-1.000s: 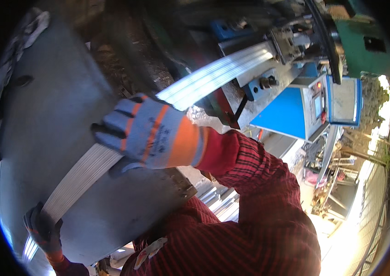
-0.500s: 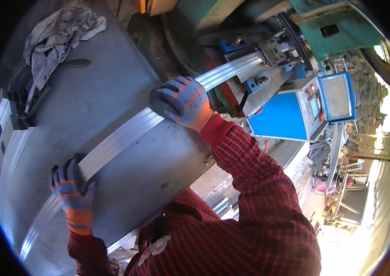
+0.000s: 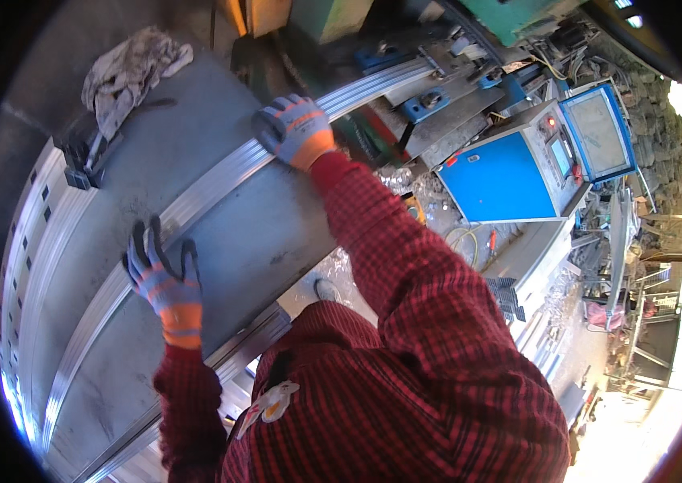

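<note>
A long, ribbed aluminium profile (image 3: pixel 212 187) lies across the grey metal table, and its far end reaches into a machine fixture (image 3: pixel 440 61) at the upper right. Both my hands wear grey gloves with orange bands. My right hand (image 3: pixel 296 131) is closed over the profile near the table's far right edge. Further down the same profile, my left hand (image 3: pixel 165 278) rests on it with fingers spread and thumb apart. The fingertips reach over the strip without wrapping round it.
A crumpled grey rag (image 3: pixel 133 71) lies at the table's (image 3: pixel 220 258) far left, above a black clamp-like block (image 3: pixel 83 165). Slotted profiles (image 3: pixel 31 233) run along the left edge. Right of the table stand a blue control cabinet (image 3: pixel 498 183) and blue fixture blocks (image 3: pixel 427 105).
The view has shifted, showing more floor and the cabinet more fully. My left hand's fingers have spread wider over the profile. My right hand remains on the profile.
</note>
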Action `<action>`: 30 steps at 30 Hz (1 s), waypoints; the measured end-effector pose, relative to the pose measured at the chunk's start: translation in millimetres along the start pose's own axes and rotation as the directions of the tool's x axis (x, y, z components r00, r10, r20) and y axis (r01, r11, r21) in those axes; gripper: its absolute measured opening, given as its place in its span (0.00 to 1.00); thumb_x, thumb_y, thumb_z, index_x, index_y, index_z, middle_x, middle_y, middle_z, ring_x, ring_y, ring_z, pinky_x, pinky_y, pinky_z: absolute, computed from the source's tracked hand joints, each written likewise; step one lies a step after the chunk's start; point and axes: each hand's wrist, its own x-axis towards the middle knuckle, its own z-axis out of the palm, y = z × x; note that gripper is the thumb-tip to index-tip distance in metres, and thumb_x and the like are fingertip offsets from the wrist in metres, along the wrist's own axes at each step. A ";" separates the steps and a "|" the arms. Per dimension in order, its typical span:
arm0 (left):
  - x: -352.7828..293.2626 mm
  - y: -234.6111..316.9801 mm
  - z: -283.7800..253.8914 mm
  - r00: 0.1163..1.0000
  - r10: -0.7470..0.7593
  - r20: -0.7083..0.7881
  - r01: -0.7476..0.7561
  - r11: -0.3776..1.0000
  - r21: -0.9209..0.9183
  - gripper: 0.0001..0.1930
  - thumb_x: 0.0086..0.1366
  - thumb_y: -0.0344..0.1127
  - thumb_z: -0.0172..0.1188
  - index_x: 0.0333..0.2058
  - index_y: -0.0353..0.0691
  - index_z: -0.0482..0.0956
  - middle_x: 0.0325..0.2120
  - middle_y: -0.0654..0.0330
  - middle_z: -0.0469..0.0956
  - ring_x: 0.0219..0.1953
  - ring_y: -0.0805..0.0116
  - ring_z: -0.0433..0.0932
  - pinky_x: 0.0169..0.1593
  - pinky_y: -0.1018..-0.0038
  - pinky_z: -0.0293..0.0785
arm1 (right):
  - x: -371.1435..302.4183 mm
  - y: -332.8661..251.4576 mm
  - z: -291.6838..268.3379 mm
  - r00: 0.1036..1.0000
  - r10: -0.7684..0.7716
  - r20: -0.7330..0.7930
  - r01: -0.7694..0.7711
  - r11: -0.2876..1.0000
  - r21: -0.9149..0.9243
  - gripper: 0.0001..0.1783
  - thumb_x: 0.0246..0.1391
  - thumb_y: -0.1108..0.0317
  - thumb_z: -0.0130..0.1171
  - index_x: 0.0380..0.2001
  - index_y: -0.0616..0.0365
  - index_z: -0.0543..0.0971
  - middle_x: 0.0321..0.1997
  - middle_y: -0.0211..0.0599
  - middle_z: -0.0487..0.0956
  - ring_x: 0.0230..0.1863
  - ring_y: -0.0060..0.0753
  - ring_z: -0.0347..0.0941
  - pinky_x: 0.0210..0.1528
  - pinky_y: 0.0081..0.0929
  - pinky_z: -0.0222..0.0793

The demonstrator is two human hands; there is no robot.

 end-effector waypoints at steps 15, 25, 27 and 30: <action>-121.1 57.3 18.7 0.987 -0.133 -0.088 0.129 0.990 -0.049 0.17 0.56 0.26 0.59 0.46 0.45 0.83 0.48 0.54 0.79 0.52 0.51 0.76 0.57 0.58 0.69 | -339.2 95.0 -20.1 0.867 0.498 -0.011 -0.484 0.847 0.220 0.29 0.50 0.72 0.59 0.58 0.41 0.76 0.43 0.44 0.76 0.46 0.51 0.70 0.46 0.50 0.64; -122.3 44.8 27.6 0.989 -0.092 -0.115 0.089 0.995 -0.038 0.19 0.52 0.29 0.59 0.45 0.44 0.78 0.48 0.54 0.77 0.52 0.48 0.73 0.58 0.56 0.68 | -336.6 132.8 13.1 0.875 0.443 0.194 -0.460 0.886 0.053 0.29 0.52 0.67 0.58 0.60 0.35 0.74 0.43 0.47 0.77 0.44 0.58 0.72 0.45 0.51 0.68; -119.4 47.5 25.0 0.987 -0.107 -0.117 0.107 0.994 -0.011 0.20 0.52 0.31 0.60 0.47 0.45 0.77 0.49 0.55 0.76 0.54 0.49 0.71 0.59 0.54 0.66 | -331.4 140.2 13.9 0.888 0.425 0.176 -0.441 0.896 0.060 0.25 0.52 0.67 0.58 0.56 0.36 0.77 0.44 0.46 0.78 0.45 0.57 0.73 0.46 0.52 0.68; -119.2 48.1 21.8 0.985 -0.130 -0.114 0.128 0.992 -0.024 0.20 0.52 0.34 0.61 0.47 0.46 0.77 0.50 0.57 0.75 0.55 0.50 0.71 0.59 0.53 0.65 | -317.3 136.6 -0.3 0.932 0.339 0.130 -0.357 0.921 0.159 0.19 0.55 0.67 0.57 0.51 0.40 0.80 0.41 0.45 0.78 0.44 0.56 0.73 0.45 0.49 0.68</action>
